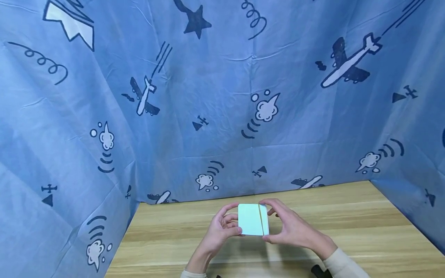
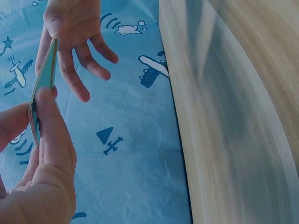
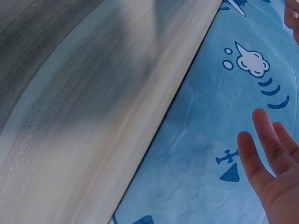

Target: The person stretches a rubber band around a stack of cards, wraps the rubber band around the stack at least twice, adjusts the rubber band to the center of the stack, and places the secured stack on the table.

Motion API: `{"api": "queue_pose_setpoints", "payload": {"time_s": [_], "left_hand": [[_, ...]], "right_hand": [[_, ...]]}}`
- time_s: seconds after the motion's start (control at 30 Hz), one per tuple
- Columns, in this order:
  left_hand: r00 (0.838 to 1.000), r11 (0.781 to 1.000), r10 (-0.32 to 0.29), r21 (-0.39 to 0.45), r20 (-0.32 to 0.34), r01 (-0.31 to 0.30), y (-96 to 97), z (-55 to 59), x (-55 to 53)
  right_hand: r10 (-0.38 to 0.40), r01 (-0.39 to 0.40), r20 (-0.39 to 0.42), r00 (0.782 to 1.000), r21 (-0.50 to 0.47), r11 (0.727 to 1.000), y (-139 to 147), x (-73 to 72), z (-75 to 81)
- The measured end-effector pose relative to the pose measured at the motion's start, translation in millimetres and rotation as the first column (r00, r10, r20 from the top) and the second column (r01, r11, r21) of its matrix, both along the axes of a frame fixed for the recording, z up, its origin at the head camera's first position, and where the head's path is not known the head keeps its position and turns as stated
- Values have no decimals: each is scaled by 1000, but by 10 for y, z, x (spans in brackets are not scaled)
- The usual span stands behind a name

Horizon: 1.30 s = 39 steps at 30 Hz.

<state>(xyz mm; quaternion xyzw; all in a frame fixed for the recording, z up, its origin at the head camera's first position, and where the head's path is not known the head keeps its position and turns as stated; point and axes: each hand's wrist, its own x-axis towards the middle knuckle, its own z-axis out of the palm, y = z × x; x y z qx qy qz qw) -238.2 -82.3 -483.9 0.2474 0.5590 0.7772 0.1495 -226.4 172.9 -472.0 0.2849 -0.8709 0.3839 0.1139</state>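
Mint square (image 1: 248, 219); left fingers (image 1: 234, 231), right fingers (image 1: 273, 239) pinch it; edgewise only from left wrist.

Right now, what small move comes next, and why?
Perhaps ease the yellow band off the green pad over its right edge: the band lies close to that edge, the right hand grips the pad beside it, and the left hand holds the opposite side.

In the head view the light was bright and fairly even; the pale square (image 1: 248, 219) looked almost washed out. Soft shadows lay on the table (image 1: 167, 231) below it. Both wrist views were dimmer — the table there appeared smeared, while the curtain (image 1: 222, 85) looked sharper.
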Motion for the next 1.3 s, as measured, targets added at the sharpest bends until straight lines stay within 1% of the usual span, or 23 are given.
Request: {"api": "queue_pose_setpoints", "payload": {"time_s": [0.1,0.23,0.33,0.47,0.63,0.7,0.77,0.93,1.0,1.07,1.17,1.3], "left_hand": [[1000,1000,21,-16,-1,-21,0,13,12],[999,999,36,-30,25,-36,-1,25,30],[998,999,39,-32,43,-38,5,32,44],[998,999,38,-30,47,-37,20,36,63],[999,1000,17,-25,32,-16,43,11,70],[999,1000,20,-24,34,-19,48,2,65],[998,999,41,-28,46,-40,44,-4,63],[990,992,117,-46,73,-114,12,8,52],[989,990,131,-52,73,-127,5,23,49],[989,990,131,-59,67,-127,9,36,48],[990,991,125,-59,65,-121,25,56,55],[990,991,125,-56,67,-121,29,72,69]], "right_hand": [[10,-9,-37,999,26,1000,-8,1,-10],[19,-15,-91,996,45,999,-21,-1,-26],[18,-13,-121,992,41,999,-34,-1,-40],[7,-5,-112,994,23,1000,-61,10,-60],[1,4,-115,993,37,999,-104,40,-73],[-13,20,-120,993,52,998,-108,52,-68],[-31,36,-101,994,49,998,-95,67,-58],[-59,61,-55,997,31,998,-40,85,-18],[-56,57,-45,997,24,998,-31,80,-4],[-39,39,-41,998,9,999,-30,70,11],[-20,20,-58,998,-2,1000,-34,57,31],[2,0,-125,992,12,1000,-52,36,39]]}}
